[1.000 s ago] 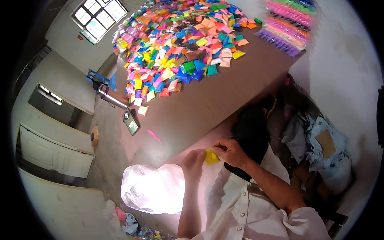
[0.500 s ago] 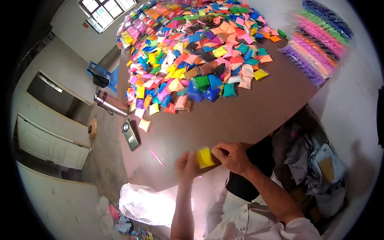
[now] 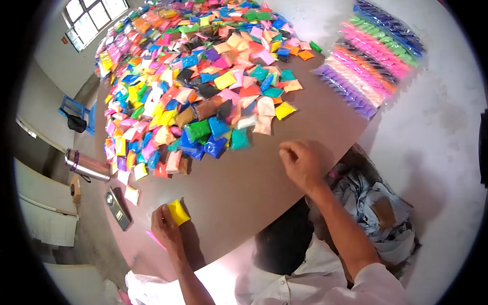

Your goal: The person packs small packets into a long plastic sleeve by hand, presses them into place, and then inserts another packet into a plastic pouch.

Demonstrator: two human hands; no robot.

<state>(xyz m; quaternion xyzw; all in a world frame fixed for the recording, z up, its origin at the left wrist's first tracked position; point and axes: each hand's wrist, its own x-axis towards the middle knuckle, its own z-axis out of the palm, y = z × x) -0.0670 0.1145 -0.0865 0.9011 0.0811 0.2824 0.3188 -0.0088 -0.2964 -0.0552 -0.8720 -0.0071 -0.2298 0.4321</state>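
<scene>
My left hand [image 3: 166, 229] is over the near left part of the brown table, its fingers closed on the edge of a yellow packet [image 3: 178, 212]. A pink strip [image 3: 155, 239] lies beside that hand. My right hand [image 3: 301, 163] is raised over the table's right part, fingers curled with the thumb close to them; whether anything is between them is too small to tell. Nearest to it are a teal packet [image 3: 240, 139] and another yellow packet [image 3: 285, 110] at the edge of a large heap of colourful packets [image 3: 193, 96].
A dark phone [image 3: 118, 209] and a metal flask [image 3: 87, 165] are at the table's left edge. Clear bags of coloured strips [image 3: 366, 61] lie at the right. Crumpled grey and white bags [image 3: 376, 208] sit below the right edge, a clear plastic bag [image 3: 147, 288] at the lower left.
Both hands have moved apart from their place together near my body. My left hand has carried the yellow packet left over the table; my right hand has let go of it and moved forward.
</scene>
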